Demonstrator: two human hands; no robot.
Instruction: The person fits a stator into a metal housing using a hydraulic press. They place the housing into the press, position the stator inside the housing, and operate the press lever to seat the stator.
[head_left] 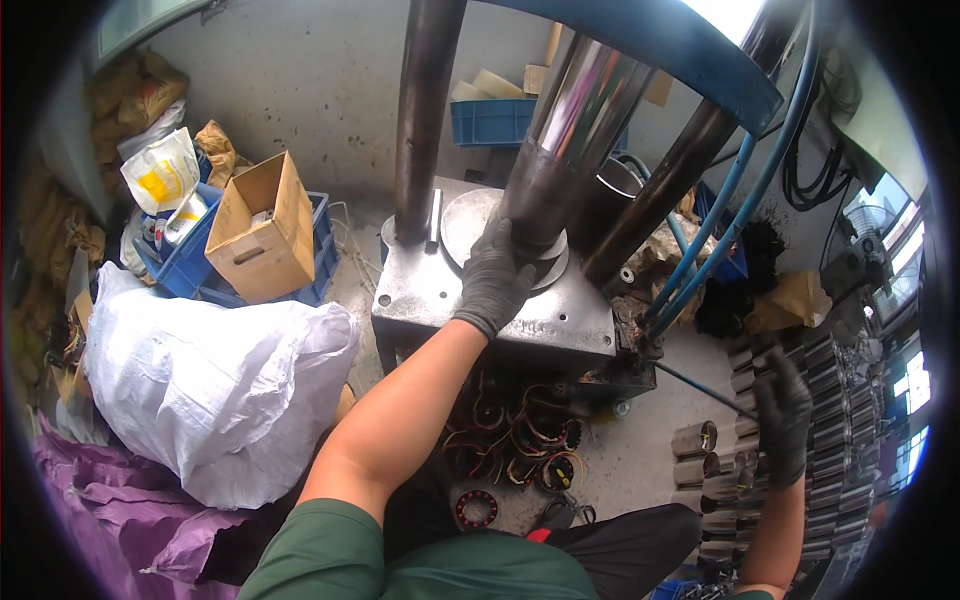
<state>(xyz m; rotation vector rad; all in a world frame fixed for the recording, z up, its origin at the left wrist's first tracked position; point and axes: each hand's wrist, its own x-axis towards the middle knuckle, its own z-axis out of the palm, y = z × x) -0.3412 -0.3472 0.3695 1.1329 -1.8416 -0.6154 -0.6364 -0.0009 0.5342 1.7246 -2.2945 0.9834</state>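
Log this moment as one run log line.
left hand: on dark cylinder at press plate | right hand: on stacked metal cylinders

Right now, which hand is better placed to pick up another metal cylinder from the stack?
The right hand, probably: its dark glove already rests on the stacked shiny metal cylinders, while the left hand is on the dark steel sleeve under the press ram.

The left hand (493, 280), in a dark grey work glove, rests on the grey steel press bed (420, 290), its fingers (500, 240) against the dark metal cylinder (540, 195) standing on the round plate (465, 222). The gloved right hand (783, 415) reaches among shiny stacked metal cylinders (835, 400) at the right. Wound copper-wire stators (515, 440) lie on the floor below the bed's front edge.
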